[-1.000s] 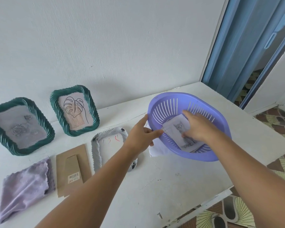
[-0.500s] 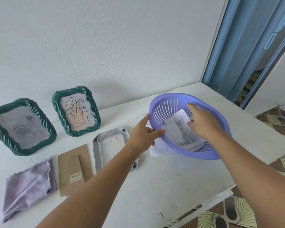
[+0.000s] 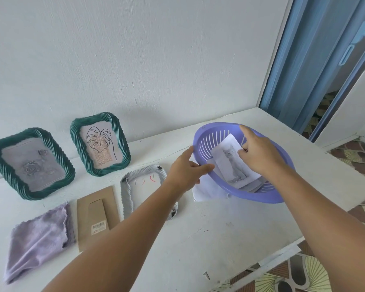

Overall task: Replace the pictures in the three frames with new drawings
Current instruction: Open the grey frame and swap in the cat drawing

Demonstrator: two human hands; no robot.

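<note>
Left hand (image 3: 185, 171) grips tilted basket (image 3: 268, 192) rim; right hand (image 3: 259, 153) pinches cat drawing (image 3: 232, 163). Risk: paper creases or loose sheets slide out.

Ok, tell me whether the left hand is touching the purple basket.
Touching. The head view shows the left hand gripping the purple basket at its near-left rim, thumb lying over the edge.

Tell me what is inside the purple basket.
Inside the purple basket a cat drawing lies on top, pinched by the right hand. More paper edges show beneath; their pictures are covered.
</note>
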